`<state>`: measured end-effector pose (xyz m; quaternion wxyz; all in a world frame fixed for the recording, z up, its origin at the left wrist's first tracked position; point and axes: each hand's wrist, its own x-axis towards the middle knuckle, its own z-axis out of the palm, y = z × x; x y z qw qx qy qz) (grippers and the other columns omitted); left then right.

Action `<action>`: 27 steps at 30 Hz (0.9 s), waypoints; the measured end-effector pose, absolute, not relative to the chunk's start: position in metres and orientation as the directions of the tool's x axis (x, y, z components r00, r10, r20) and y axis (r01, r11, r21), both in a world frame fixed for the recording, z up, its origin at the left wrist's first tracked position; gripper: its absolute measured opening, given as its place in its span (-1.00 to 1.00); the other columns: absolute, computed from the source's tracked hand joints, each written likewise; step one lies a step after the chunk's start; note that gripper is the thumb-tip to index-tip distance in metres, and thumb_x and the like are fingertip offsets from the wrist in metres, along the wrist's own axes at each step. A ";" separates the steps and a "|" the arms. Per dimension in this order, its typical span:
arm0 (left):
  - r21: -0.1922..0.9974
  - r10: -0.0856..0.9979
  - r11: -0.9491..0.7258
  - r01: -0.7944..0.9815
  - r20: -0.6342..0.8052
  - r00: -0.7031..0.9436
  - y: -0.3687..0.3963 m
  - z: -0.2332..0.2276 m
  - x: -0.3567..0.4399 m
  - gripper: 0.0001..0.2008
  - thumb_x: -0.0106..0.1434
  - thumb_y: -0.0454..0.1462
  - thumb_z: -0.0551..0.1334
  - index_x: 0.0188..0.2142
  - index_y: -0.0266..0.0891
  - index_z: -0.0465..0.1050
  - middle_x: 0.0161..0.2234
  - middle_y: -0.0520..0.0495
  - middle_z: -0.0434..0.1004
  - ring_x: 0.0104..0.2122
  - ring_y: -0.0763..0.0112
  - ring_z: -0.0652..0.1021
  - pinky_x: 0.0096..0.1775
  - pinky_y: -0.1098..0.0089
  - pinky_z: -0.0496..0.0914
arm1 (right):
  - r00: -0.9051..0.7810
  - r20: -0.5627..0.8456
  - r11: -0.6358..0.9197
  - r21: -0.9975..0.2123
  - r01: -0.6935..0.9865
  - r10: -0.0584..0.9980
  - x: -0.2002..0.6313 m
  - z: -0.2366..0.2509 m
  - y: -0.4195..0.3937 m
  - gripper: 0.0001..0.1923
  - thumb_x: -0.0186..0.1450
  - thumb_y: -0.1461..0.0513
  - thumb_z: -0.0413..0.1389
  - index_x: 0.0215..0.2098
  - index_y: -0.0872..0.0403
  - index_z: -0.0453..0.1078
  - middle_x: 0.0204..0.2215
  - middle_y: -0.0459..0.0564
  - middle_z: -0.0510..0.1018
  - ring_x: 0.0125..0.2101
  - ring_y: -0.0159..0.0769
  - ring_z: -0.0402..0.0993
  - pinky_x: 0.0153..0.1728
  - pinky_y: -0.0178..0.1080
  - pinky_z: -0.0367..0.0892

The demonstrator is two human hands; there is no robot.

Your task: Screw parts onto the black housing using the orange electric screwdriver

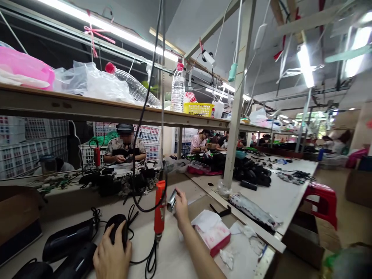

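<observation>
- Black rounded device [115,220]: on the near desk [142,248], under the left grip [112,254], whose fingers and thumb clasp it from above.
- Right grip [182,209]: raised above the desk, fingertips pinching a small shiny grey piece [172,200].
- Orange power screwdriver [159,207]: hanging upright between the two grips, beside the shiny piece in this view; black cable looped about it.
- Tissue box [218,241]: pink and white, right of the right forearm; white tissue heaped out of its top. Crumpled tissues lie beside it.
- Black cylindrical housings [68,238]: several, lying left of the left grip, cords attached.
- Cardboard box [17,209]: far left of the desk; inside too dark to read.
- Lidded jar [48,165]: see-through, beyond the cardboard box; contents unclear.
- Light blue bowl [240,154]: on the far desk, beside heaped black parts [252,170]; contents cannot be made out.
- Yellow basket [198,110]: openwork, on the overhead shelf [116,106]; a red-and-white packet [190,97] shows above its rim, inside or behind cannot be told.
- Clear bottles: red caps, same shelf; one upright [178,93], one tilted [136,87].
- White crates [46,135]: slotted, stacked at back left; red and blue show through the slots.
</observation>
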<state>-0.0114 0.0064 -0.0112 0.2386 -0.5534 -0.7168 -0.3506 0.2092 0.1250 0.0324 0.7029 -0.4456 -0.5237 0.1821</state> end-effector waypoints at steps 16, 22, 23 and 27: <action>0.436 0.738 0.115 0.892 0.564 -0.371 -0.008 0.003 -0.023 -0.21 0.34 0.17 -0.24 0.32 -0.26 0.19 0.23 -0.36 0.22 0.17 -0.23 0.41 0.12 -0.07 0.45 | 0.269 0.541 0.533 -0.839 0.108 0.797 0.204 0.011 0.058 -0.61 0.43 -0.02 0.15 -0.10 0.15 0.49 -0.36 -0.03 0.53 -0.40 -0.31 0.48 -0.32 -0.25 0.43; 0.463 0.756 0.125 0.877 0.528 -0.387 -0.014 0.012 -0.018 -0.17 0.32 0.19 -0.27 0.32 -0.27 0.18 0.24 -0.36 0.23 0.17 -0.26 0.41 0.13 -0.12 0.44 | 0.292 0.551 0.531 -0.834 0.152 0.781 0.205 0.016 0.054 -0.67 0.43 0.02 0.13 -0.19 0.14 0.46 -0.44 -0.05 0.50 -0.38 -0.26 0.50 -0.31 -0.24 0.40; 0.462 0.747 0.113 0.880 0.544 -0.381 -0.013 0.011 -0.018 -0.17 0.32 0.19 -0.27 0.32 -0.29 0.19 0.24 -0.38 0.23 0.17 -0.28 0.41 0.14 -0.13 0.44 | 0.311 0.560 0.536 -0.828 0.166 0.768 0.205 0.018 0.052 -0.70 0.39 0.03 0.14 -0.18 0.13 0.45 -0.40 -0.03 0.52 -0.35 -0.23 0.51 -0.27 -0.22 0.41; 0.501 0.726 0.080 0.862 0.563 -0.395 -0.012 0.005 -0.018 -0.24 0.33 0.15 -0.14 0.31 -0.29 0.18 0.24 -0.42 0.22 0.20 -0.32 0.38 0.15 -0.17 0.42 | 0.378 0.601 0.561 -0.797 0.222 0.704 0.206 0.027 0.043 -0.72 0.36 0.07 0.11 -0.08 0.08 0.41 -0.21 0.06 0.56 -0.17 -0.12 0.53 -0.12 -0.16 0.43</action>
